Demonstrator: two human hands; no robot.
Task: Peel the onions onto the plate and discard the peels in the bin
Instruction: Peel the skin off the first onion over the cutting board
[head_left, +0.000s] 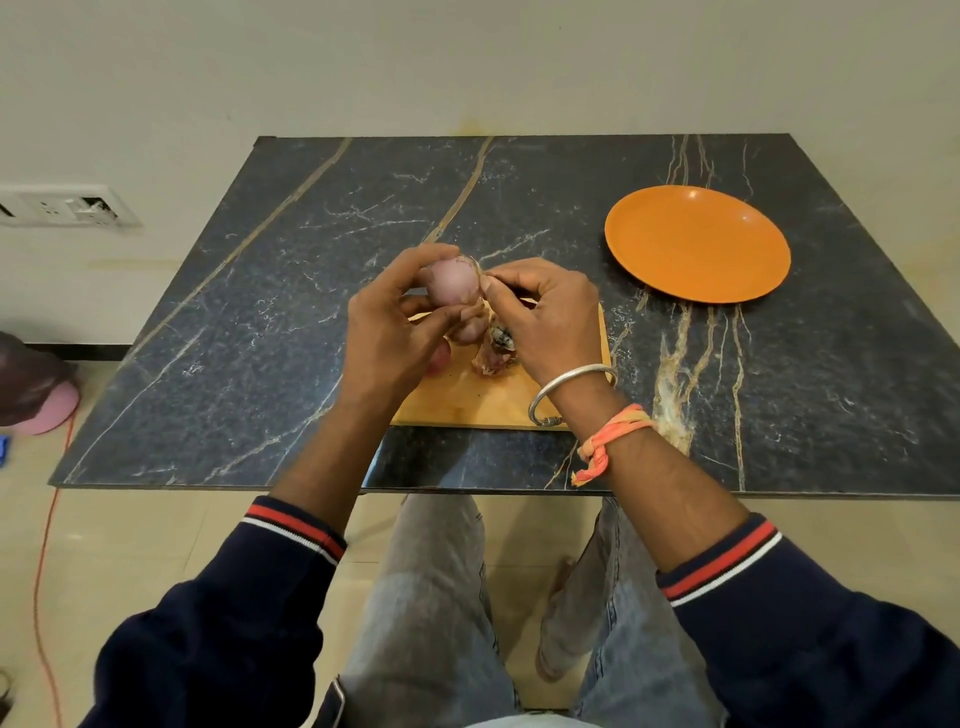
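My left hand (387, 332) grips a pale pink onion (454, 280) above a wooden cutting board (483, 400). My right hand (545, 317) pinches a thin strip of skin at the onion's right side. Below the hands, more onions (467, 330) and a clump of loose peels (496, 351) lie on the board, partly hidden. An orange plate (698, 244) with nothing on it sits at the table's right rear. No bin is in view.
The dark marble table (260, 322) stands against a cream wall, its front edge near my knees. A pink and dark object (36, 389) sits on the floor at the left, beside an orange cable (44, 561). A wall socket (67, 205) is at the left.
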